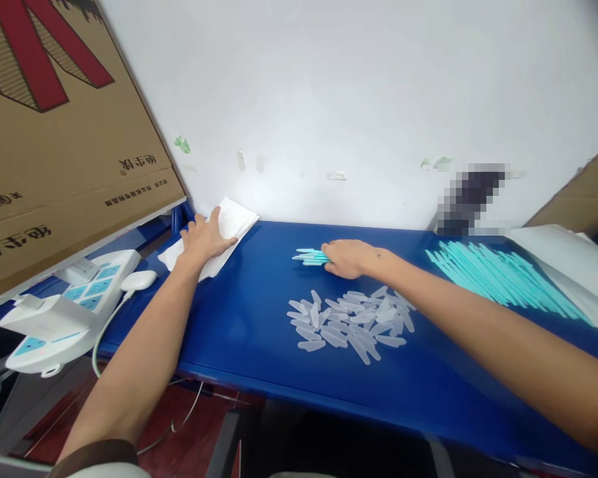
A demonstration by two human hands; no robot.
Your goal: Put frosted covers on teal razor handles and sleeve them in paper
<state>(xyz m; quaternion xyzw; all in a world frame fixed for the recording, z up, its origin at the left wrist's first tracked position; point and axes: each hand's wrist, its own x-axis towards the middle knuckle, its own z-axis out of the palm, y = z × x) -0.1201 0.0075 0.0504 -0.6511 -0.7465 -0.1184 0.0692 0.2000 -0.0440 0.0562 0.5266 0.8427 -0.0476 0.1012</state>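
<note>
My left hand (pixel 205 240) lies with fingers spread on a stack of thin white sheets or bags (pixel 236 219) at the table's back left. My right hand (pixel 347 257) is closed around a small bundle of thin teal sticks (pixel 309 257), whose pale tips point left; the rest of the bundle is hidden in the palm. Just in front of that hand lies a loose pile of small translucent plastic sleeves or caps (pixel 351 322). Many more teal sticks (pixel 503 279) lie side by side at the right, beyond my right forearm.
The blue table (pixel 239 332) meets a white wall behind. At left are a white power strip (pixel 74 305) with plugged-in adapters, a cable and a large cardboard box (pixel 74 146). White sheets (pixel 563 259) and another cardboard box (pixel 578 199) are at the right.
</note>
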